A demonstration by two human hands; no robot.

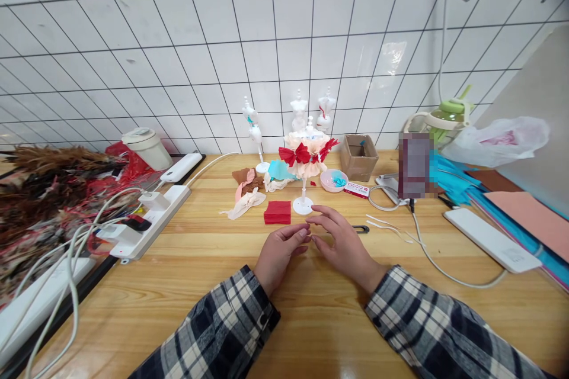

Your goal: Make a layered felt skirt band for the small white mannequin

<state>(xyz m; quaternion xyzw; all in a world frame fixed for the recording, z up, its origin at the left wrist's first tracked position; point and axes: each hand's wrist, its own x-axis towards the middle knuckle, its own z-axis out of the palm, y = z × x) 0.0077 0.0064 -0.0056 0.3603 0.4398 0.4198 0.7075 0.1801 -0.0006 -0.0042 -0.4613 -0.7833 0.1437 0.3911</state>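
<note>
My left hand is closed in a pinch above the table; anything between its fingertips is too small to make out. Close beside it, my right hand has its fingers apart, with the tips almost meeting the left fingertips. Just beyond both hands stands a small white mannequin dressed in a peach ruffled skirt with red paper bows. A stack of red crepe paper lies to its left. Partly hidden behind my right hand is a black tool, perhaps thread snips.
Behind are more mannequins, a cardboard box, a pink bowl and paper scraps. A power strip with cables lies left. On the right are a phone, a power bank and coloured sheets.
</note>
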